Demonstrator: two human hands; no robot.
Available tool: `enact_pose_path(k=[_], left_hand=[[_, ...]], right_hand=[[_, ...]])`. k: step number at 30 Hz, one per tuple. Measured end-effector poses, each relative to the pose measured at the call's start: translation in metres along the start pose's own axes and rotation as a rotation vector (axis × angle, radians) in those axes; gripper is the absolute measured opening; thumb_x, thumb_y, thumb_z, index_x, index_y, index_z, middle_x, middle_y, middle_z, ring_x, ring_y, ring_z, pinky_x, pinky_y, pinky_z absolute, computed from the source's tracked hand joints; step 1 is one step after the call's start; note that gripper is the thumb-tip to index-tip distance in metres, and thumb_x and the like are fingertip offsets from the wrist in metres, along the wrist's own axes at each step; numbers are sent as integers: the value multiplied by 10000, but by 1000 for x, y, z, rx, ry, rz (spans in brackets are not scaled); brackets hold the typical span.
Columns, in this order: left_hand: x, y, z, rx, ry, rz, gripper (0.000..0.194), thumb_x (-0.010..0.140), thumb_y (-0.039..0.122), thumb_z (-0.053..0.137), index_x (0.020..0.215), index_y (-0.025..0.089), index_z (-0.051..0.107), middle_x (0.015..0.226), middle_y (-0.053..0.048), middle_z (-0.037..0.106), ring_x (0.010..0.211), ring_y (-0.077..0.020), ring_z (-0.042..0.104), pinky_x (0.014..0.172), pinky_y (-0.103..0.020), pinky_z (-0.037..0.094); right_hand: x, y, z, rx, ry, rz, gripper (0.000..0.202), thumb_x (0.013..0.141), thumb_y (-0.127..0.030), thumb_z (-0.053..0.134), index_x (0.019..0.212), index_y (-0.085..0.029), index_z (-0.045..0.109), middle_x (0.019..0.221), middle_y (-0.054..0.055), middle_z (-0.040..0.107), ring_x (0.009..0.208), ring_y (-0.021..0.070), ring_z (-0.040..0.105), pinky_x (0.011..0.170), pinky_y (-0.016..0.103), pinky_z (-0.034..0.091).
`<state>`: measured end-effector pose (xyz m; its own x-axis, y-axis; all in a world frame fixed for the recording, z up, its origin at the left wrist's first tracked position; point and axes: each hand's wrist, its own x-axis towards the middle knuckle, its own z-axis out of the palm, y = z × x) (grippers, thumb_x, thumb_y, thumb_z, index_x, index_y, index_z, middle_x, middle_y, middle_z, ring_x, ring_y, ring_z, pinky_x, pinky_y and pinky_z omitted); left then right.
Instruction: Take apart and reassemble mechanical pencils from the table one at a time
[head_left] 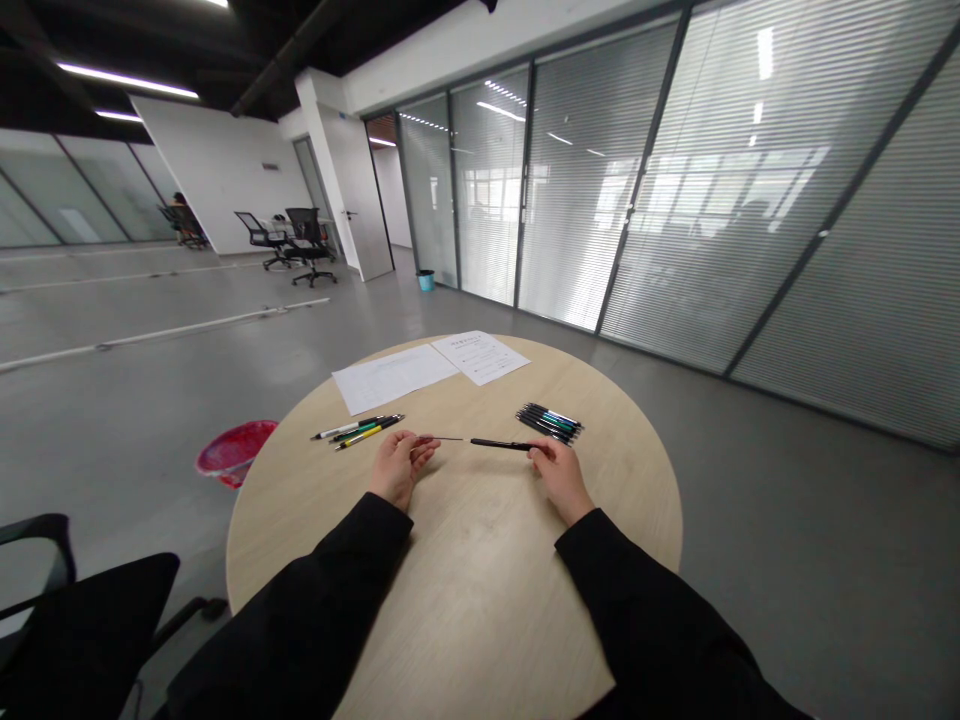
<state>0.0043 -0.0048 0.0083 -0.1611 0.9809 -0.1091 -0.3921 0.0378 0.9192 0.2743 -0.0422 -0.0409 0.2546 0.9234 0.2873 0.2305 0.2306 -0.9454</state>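
Note:
Pinched in the fingertips of my left hand [405, 465] is a thin dark rod [448, 438]; whether it is a pencil lead or a pen refill I cannot tell. My right hand [559, 475] is closed on the rear part of a black pen [499, 444], which lies nearly level with its pale tip toward the left. A small gap separates rod and tip. Several pens [364, 430], with white, green and yellow among them, lie beyond my left hand. Another group of pens [549, 422], mostly black with some teal and blue, lies in a row just past my right hand.
Two printed sheets [397, 376] lie at the far side of the round wooden table [465, 600]. A red basin [236, 450] stands on the floor to the left, near a black chair [90, 620]. Farther off are office chairs [304, 235], a blue bin [426, 280] and glass partitions.

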Motion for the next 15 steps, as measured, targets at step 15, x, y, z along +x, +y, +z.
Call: enact_pose_path(k=[15], left_hand=[[2, 0, -3, 26, -30, -12, 125, 821, 158, 610, 836, 183, 488, 797, -54, 735, 762, -160, 746, 624, -205, 577]], right_hand=[[-6, -16, -9, -401, -69, -274, 235, 838, -176, 553, 980, -194, 740, 957, 74, 737, 794, 213, 637, 798, 344, 484]])
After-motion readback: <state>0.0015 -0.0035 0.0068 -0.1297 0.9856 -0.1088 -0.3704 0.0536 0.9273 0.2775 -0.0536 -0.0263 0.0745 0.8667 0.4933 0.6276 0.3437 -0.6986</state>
